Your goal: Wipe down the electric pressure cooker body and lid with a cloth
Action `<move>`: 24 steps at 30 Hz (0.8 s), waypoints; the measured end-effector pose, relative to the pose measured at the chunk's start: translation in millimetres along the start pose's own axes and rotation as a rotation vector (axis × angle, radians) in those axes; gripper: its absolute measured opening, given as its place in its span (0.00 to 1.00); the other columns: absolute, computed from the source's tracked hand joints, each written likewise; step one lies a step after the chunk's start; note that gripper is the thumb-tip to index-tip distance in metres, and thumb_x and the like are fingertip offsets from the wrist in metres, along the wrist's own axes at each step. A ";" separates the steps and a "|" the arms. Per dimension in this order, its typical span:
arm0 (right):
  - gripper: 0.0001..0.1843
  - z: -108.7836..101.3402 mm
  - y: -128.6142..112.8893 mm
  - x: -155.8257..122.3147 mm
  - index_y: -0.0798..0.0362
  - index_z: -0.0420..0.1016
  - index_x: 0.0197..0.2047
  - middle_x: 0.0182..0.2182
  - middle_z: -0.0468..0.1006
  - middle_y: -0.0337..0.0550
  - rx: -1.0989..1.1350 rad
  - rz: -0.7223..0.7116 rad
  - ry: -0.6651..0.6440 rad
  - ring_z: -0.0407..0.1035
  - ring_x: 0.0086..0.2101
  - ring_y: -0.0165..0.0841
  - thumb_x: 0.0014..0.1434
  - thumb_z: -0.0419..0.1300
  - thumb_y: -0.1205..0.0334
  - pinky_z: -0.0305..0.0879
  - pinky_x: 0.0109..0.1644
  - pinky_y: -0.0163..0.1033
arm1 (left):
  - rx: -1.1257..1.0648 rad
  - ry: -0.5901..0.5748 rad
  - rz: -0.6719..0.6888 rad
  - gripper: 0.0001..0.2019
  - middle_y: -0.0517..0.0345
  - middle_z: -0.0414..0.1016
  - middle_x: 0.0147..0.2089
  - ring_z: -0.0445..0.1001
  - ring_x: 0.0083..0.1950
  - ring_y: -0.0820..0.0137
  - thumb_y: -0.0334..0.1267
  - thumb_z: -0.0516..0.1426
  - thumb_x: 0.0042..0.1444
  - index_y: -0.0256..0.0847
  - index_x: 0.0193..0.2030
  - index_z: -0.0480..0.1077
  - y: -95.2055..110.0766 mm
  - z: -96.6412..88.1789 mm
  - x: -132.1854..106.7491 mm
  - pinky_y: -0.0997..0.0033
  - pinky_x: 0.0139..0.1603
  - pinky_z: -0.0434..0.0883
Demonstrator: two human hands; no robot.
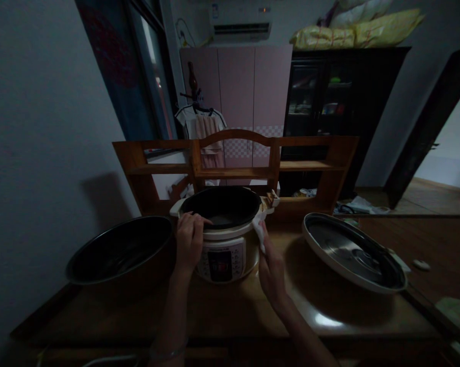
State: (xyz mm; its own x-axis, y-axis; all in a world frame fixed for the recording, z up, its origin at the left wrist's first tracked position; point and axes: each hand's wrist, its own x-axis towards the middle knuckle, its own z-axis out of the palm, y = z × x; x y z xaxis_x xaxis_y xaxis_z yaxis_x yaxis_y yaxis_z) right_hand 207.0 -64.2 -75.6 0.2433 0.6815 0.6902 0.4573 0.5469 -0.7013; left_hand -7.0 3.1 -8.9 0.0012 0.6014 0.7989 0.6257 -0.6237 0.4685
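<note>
A white electric cooker (pixel 222 235) with a button panel stands open on the wooden desk (pixel 230 311), its dark inside facing up. My left hand (pixel 190 238) curls its fingers over the cooker's front left rim. In my right hand (pixel 272 272) is a white cloth (pixel 259 230), possibly a tissue, pressed against the cooker's right side just below the rim. Left of the cooker sits a dark inner pot (pixel 118 278). On the right lies a round lid (pixel 352 252), its metal underside turned up.
Behind the cooker, a low wooden shelf rack (pixel 235 173) runs along the desk's back. A wall (pixel 42 153) borders the desk on the left. Beyond stand a pink wardrobe (pixel 235 86) and a dark cabinet (pixel 340 112). A small white object (pixel 421 265) lies past the lid.
</note>
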 end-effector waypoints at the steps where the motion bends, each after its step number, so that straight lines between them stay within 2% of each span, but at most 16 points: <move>1: 0.32 6.6 -3.3 -5.2 0.45 0.64 0.69 0.64 0.70 0.44 0.010 -0.023 -0.034 0.59 0.66 0.38 0.65 0.45 0.71 0.55 0.70 0.49 | 0.001 0.003 0.003 0.23 0.57 0.77 0.39 0.70 0.55 0.63 0.43 0.42 0.70 0.46 0.35 0.77 -0.1 0.1 0.1 0.59 0.68 0.58; 2: 0.36 11.7 -5.4 -10.4 0.42 0.57 0.72 0.69 0.61 0.40 0.012 -0.028 -0.059 0.50 0.70 0.37 0.64 0.44 0.74 0.49 0.73 0.50 | 0.003 0.005 0.005 0.23 0.57 0.77 0.39 0.70 0.55 0.63 0.43 0.42 0.70 0.46 0.34 0.77 -0.3 0.3 0.1 0.59 0.68 0.58; 4: 0.40 17.1 -4.9 -19.6 0.40 0.49 0.75 0.74 0.48 0.34 -0.008 -0.018 -0.084 0.40 0.72 0.36 0.63 0.43 0.76 0.44 0.74 0.52 | 0.007 0.005 0.006 0.23 0.57 0.77 0.39 0.70 0.55 0.63 0.42 0.42 0.70 0.46 0.34 0.77 -0.5 0.6 0.2 0.59 0.67 0.59; 7: 0.43 16.2 4.9 -30.2 0.40 0.47 0.75 0.74 0.43 0.31 -0.037 -0.040 -0.129 0.38 0.72 0.36 0.60 0.43 0.79 0.44 0.74 0.52 | 0.005 0.009 0.007 0.23 0.56 0.77 0.39 0.70 0.54 0.62 0.42 0.42 0.70 0.45 0.34 0.77 -0.3 1.0 0.3 0.59 0.67 0.59; 13: 0.43 9.1 24.0 -52.2 0.41 0.47 0.75 0.73 0.49 0.32 -0.015 0.002 -0.190 0.43 0.72 0.35 0.59 0.43 0.79 0.46 0.75 0.51 | 0.005 0.013 0.009 0.23 0.56 0.77 0.38 0.70 0.53 0.63 0.42 0.42 0.70 0.45 0.34 0.77 1.1 1.3 0.6 0.59 0.67 0.59; 19: 0.35 13.4 30.6 -70.3 0.47 0.50 0.75 0.72 0.54 0.40 0.021 0.165 -0.176 0.45 0.71 0.38 0.66 0.46 0.70 0.47 0.74 0.54 | 0.009 0.015 0.016 0.23 0.57 0.77 0.38 0.69 0.54 0.63 0.41 0.42 0.70 0.46 0.34 0.77 0.6 1.2 0.4 0.59 0.66 0.59; 22: 0.30 9.6 34.8 -70.8 0.51 0.59 0.72 0.68 0.63 0.47 0.028 0.302 -0.161 0.52 0.69 0.43 0.68 0.50 0.59 0.50 0.73 0.55 | 0.011 0.012 0.017 0.23 0.57 0.77 0.39 0.70 0.54 0.63 0.42 0.42 0.70 0.45 0.34 0.77 -0.8 1.5 0.6 0.59 0.67 0.59; 24: 0.27 2.0 37.9 -65.8 0.52 0.70 0.66 0.61 0.73 0.49 0.056 0.409 -0.173 0.63 0.64 0.46 0.69 0.51 0.49 0.57 0.69 0.55 | 0.012 0.013 0.013 0.23 0.56 0.77 0.39 0.70 0.54 0.62 0.42 0.42 0.70 0.45 0.34 0.77 -1.9 1.8 0.8 0.59 0.67 0.59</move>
State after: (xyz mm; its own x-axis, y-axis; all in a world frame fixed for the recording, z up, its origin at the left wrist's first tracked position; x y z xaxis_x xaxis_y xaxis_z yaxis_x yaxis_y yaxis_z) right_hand 206.7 -87.3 -148.0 0.2458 0.9160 0.3170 0.3049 0.2373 -0.9223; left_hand -6.8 5.7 -9.9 -0.0006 0.5863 0.8101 0.6352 -0.6255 0.4532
